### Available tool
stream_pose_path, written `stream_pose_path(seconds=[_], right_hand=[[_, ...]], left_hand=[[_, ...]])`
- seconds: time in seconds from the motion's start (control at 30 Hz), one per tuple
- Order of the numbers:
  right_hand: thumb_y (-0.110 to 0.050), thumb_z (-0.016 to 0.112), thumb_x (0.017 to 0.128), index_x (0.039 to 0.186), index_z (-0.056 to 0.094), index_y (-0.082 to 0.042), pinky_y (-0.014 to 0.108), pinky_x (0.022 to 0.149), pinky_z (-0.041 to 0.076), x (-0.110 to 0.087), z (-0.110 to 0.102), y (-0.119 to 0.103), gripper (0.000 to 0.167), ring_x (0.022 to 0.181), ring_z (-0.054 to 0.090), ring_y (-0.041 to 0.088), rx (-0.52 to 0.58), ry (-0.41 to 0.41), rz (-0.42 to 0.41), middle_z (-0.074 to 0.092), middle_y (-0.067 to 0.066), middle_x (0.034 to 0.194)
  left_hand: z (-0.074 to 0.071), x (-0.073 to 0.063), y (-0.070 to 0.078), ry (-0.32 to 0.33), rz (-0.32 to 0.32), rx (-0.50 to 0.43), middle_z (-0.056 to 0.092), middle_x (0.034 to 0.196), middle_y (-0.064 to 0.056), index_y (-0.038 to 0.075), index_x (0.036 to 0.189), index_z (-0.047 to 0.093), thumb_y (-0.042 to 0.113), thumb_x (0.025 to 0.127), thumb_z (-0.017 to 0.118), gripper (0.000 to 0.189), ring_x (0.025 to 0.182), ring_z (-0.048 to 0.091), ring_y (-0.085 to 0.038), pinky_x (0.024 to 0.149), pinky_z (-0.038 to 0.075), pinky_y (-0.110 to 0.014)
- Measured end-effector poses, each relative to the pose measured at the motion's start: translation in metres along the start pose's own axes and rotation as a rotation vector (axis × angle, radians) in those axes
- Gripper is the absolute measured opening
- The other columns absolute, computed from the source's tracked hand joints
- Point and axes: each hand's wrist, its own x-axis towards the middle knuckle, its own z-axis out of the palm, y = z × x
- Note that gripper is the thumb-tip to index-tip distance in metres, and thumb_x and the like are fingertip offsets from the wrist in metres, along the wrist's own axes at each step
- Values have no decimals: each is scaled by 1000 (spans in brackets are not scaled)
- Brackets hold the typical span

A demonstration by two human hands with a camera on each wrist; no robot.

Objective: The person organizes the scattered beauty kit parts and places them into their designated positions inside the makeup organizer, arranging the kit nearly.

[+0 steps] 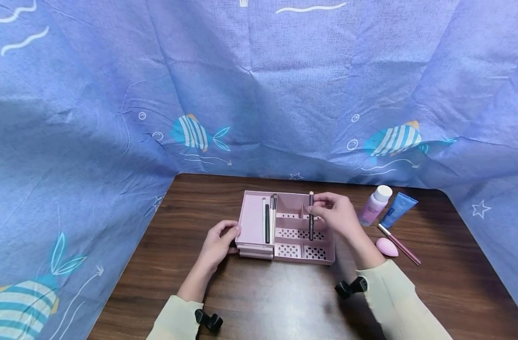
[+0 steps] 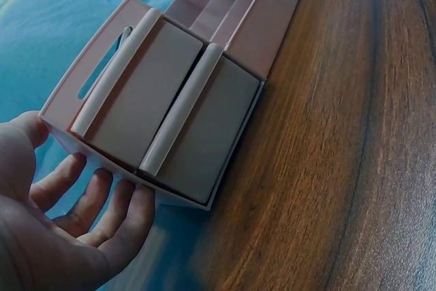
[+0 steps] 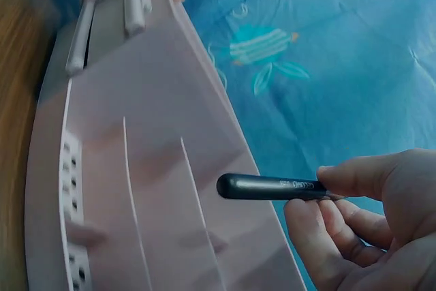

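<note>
A pink makeup organizer (image 1: 251, 215) sits on the table, with two drawers (image 2: 143, 93) at its left front and divided compartments on its right. My left hand (image 1: 219, 242) grips its left side, thumb near the top edge and fingers (image 2: 138, 212) bent against the side wall. Between thumb and fingers, my right hand (image 1: 337, 213) pinches a black-handled makeup brush (image 3: 266, 187). That brush hangs over the right compartments, handle end pointing down toward them. Several other brushes (image 1: 267, 222) lie side by side on the organizer's left section.
Right of the organizer stand a pink bottle with a white cap (image 1: 374, 205) and a blue tube (image 1: 397, 210). A pink makeup sponge (image 1: 387, 247) and a dark red stick with a white end (image 1: 401, 245) lie nearer. A blue fish-print cloth (image 1: 259, 94) hangs behind the table.
</note>
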Motion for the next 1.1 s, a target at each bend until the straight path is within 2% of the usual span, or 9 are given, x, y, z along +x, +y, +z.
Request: stream_pose_path(seconds=[0.13, 0.23, 0.43, 0.77, 0.93, 1.1], right_hand=[[-1, 78, 85, 118, 66, 9, 37, 69, 66, 5, 17, -12, 37, 74, 68, 9, 173, -67, 55, 71, 8, 91], [1, 77, 85, 119, 65, 10, 42, 71, 66, 8, 28, -21, 37, 74, 68, 12, 225, -94, 71, 71, 11, 93], [2, 76, 86, 119, 64, 11, 40, 67, 66, 10, 49, -31, 37, 74, 69, 13, 248, -123, 70, 72, 16, 98], [7, 76, 83, 115, 62, 11, 40, 70, 66, 16, 84, -36, 35, 66, 72, 18, 352, -154, 130, 75, 17, 92], [7, 78, 82, 123, 59, 9, 36, 68, 66, 17, 95, -36, 45, 64, 72, 19, 331, -145, 144, 75, 20, 93], [2, 81, 81, 127, 61, 3, 32, 63, 65, 18, 104, -36, 51, 63, 73, 18, 192, -100, 94, 76, 17, 91]], left_hand=[[1, 0, 0, 2, 1, 5, 65, 102, -9, 1, 121, 67, 16, 99, 67, 26, 86, 65, -16, 68, 64, -41], [2, -1, 0, 3, 3, 10, 66, 103, -9, 1, 121, 67, 16, 99, 67, 27, 87, 64, -16, 67, 64, -41], [2, -1, 0, 2, 1, 15, 66, 105, -10, 3, 123, 67, 17, 99, 67, 28, 87, 65, -15, 68, 65, -43], [0, -1, 3, 2, 6, 20, 67, 106, -12, 3, 124, 67, 16, 98, 67, 29, 86, 65, -16, 68, 65, -43], [-1, -1, 5, -18, 16, 23, 65, 108, -13, 4, 128, 66, 14, 98, 68, 32, 89, 64, -16, 70, 65, -42], [-2, 0, 5, -42, 32, 20, 66, 120, -18, 7, 136, 64, 11, 99, 67, 38, 92, 66, -16, 72, 65, -41]])
